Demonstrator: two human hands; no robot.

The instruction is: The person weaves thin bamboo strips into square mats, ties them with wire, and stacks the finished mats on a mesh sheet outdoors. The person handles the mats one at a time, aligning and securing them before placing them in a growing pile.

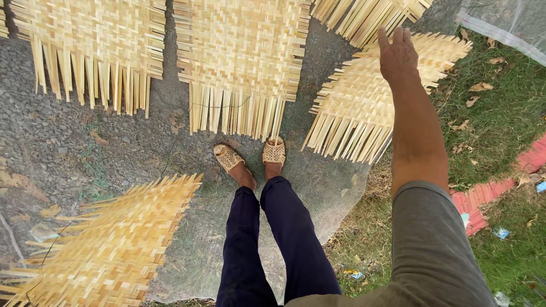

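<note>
My right hand (397, 55) reaches out with the arm straight and the fingers stretched forward, held over a woven bamboo mat (364, 108) that lies tilted on the ground at the right. Nothing is in the hand, and I cannot tell whether it touches the mat. My left hand is out of view. I stand in dark trousers and woven sandals (274, 152) just below the loose strip ends of another woven mat (242, 57).
More woven bamboo mats lie at the top left (85, 40), top right (369, 14) and bottom left (108, 244). Fine netting (330, 187) covers the gravel ground. Grass (500, 113), a red brick edging (495, 193) and a pale sheet (506, 23) are at the right.
</note>
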